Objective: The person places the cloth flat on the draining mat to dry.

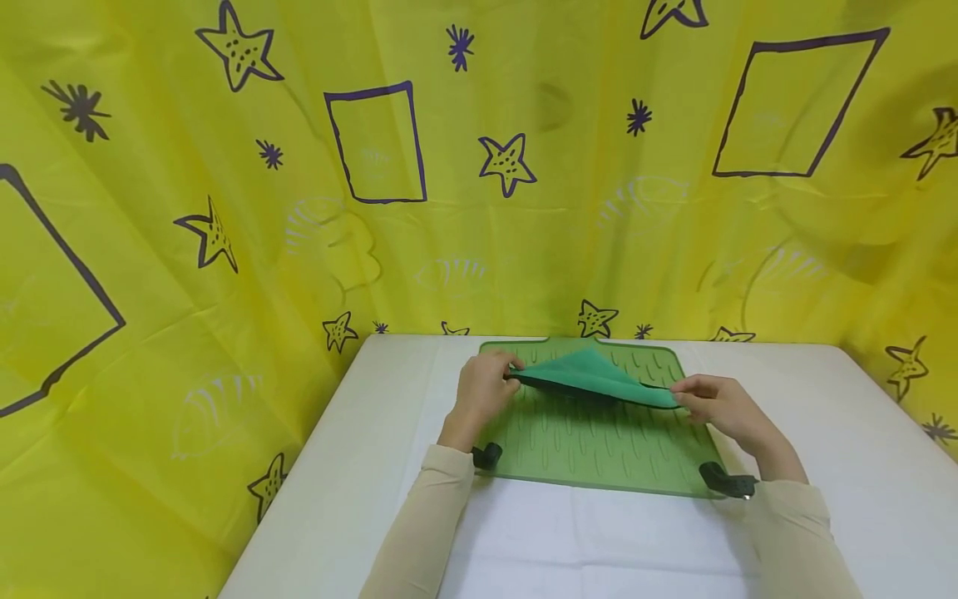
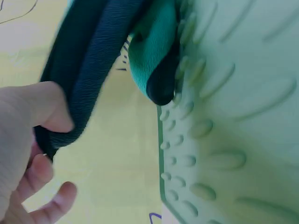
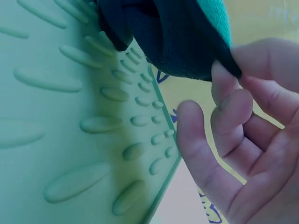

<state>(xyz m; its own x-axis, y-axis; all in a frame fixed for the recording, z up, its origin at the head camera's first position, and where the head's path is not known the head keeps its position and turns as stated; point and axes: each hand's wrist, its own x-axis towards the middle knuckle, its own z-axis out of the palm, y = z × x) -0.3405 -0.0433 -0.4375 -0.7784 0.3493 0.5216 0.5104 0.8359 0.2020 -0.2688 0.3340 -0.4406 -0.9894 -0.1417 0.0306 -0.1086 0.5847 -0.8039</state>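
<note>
A green cloth [image 1: 584, 373] with black edging is held up above a ridged green mat [image 1: 591, 453], its back part drooping toward the mat. The left hand [image 1: 485, 389] pinches the cloth's left corner between thumb and fingers. At the opposite corner, the right hand [image 1: 726, 412] pinches the edge, its other fingers loosely bent in the right wrist view. From the left wrist, the cloth [image 2: 93, 70] shows a dark side facing the camera, with a green fold hanging close to the mat's ridges. What lies under the cloth is partly hidden.
The mat lies on a white table [image 1: 524, 541]. Behind and to the left hangs a yellow curtain [image 1: 479, 241] with stars and squares drawn on it. Black wrist-worn devices sit at both wrists, the right one [image 1: 726, 481] over the mat's near right corner.
</note>
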